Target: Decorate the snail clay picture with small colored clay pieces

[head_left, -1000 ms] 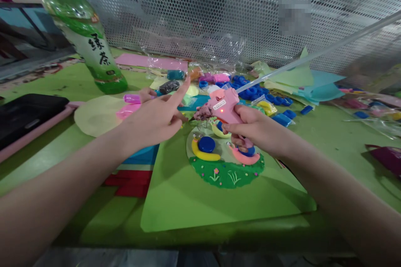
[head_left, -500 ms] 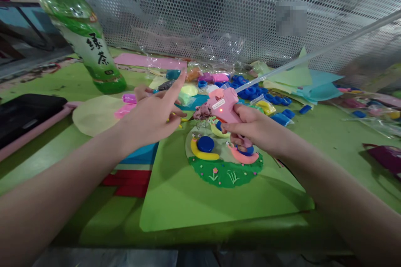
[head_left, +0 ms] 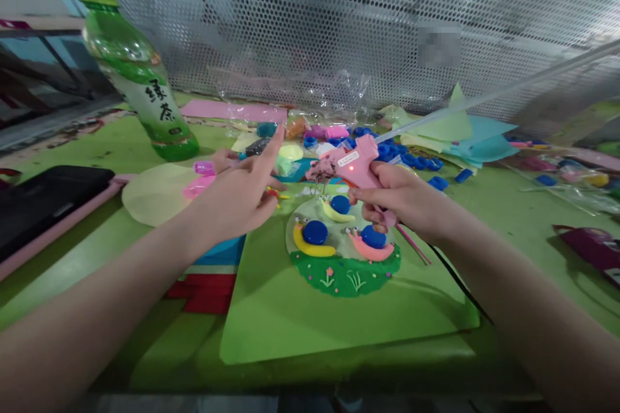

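Note:
A pink glue gun (head_left: 361,161) with a long clear stick at its back is gripped in my right hand (head_left: 397,197), its stained nozzle pointing left. My left hand (head_left: 242,190) hovers left of the nozzle, index finger stretched out and the others spread or bent, with nothing plainly held. Below lies a round picture (head_left: 349,276) on a green sheet (head_left: 300,329). It bears a yellow snail (head_left: 312,246), a pink snail (head_left: 371,248) and a pale yellow snail (head_left: 336,211), each with a blue shell.
A green tea bottle (head_left: 155,90) stands at the left behind a black tablet (head_left: 53,206). Blue caps (head_left: 421,160) and wrapped coloured clay (head_left: 295,128) lie at the back before a perforated metal panel (head_left: 300,26). A purple pouch (head_left: 588,248) sits right.
My right hand and the glue gun have lifted slightly away from the picture, uncovering more of the pink and pale yellow snails. The whole view has shifted a little.

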A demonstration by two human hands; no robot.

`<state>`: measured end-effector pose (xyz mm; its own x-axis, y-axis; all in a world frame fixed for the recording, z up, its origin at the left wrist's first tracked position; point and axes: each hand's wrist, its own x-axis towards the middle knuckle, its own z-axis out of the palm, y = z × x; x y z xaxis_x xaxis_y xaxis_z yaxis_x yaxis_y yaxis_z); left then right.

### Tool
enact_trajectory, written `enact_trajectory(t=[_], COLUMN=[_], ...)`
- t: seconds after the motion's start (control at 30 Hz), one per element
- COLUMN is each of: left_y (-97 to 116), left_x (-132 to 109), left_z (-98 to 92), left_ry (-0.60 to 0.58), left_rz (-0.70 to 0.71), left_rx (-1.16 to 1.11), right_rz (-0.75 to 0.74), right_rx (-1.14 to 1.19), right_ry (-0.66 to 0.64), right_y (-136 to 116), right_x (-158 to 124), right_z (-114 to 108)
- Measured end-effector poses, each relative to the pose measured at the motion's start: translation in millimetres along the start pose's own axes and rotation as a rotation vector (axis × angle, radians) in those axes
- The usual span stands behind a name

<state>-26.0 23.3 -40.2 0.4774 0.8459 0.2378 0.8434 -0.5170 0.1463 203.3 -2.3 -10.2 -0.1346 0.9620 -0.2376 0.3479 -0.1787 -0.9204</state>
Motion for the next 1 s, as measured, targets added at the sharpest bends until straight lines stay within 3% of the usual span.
enact_trajectory(t=[0.13,0.27,0.4,0.57,0.83,1.0], left_y=[-2.9,-3.7,-4.3,-4.0,0.0,-5.0], left_x=[-5.1,-6.8,-5.4,-2.6,-3.7,-3.1], left_z=[-2.5,-0.5,2.3,4.2,9.3,11.2], left_ry=[0.052,-0.032,-0.044,-0.101,0.043,0.017], left_rz=[0.009,-0.023,0.016,0.076,0.048,0.063], left_rx=[-0.012,0.025,0.056,0.046,0.099,0.118], right_rz=[-0.054,-0.135,-0.146,-0.184,-0.044,0.088], right_rx=[0.153,0.191,0.209,0.19,-0.03,-0.263], right_ry=[0.084,0.264,0.49,0.613,0.809,0.841], right_y=[-10.3,-13.7,-6.1,11.5,37.3,54.7], right_x=[-8.7,-26.5,-50.6,-73.5,-73.2,-63.7], right_z=[-19.4,-54.0,-92.8,-137.2,-187.0,-222.1])
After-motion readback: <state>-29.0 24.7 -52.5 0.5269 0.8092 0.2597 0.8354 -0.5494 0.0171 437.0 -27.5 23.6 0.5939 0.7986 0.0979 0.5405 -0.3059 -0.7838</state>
